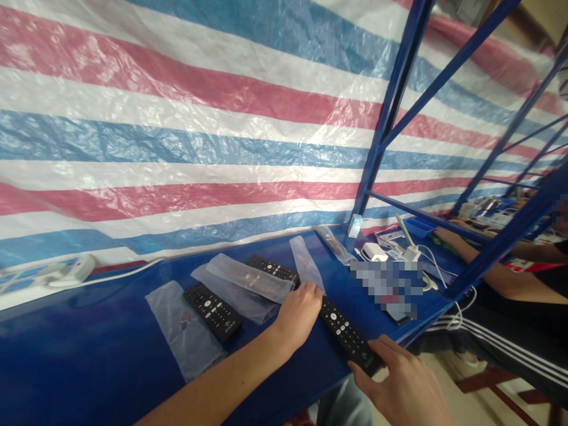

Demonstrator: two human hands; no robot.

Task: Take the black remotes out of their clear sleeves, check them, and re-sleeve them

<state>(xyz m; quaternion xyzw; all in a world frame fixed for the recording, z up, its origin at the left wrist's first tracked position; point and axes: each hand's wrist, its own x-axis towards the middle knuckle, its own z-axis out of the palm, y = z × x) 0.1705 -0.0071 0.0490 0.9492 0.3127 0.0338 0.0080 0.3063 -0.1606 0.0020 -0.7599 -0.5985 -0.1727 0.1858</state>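
Note:
My right hand pinches the near end of a black remote control between thumb and fingers, over the front edge of the blue table. At the remote's far end, my left hand is closed on the near end of a frosted plastic sleeve; its fingers hide whether the remote's tip is inside. Left of my hands lies another black remote, partly over a flat plastic sleeve. Between them are another sleeve, a sleeved remote and a partly covered bare remote.
Another sleeved remote lies farther back, near a small white box. White chargers and cables sit at the right, beside a blue metal frame post. A power strip rests at far left. A co-worker's arm reaches in at right.

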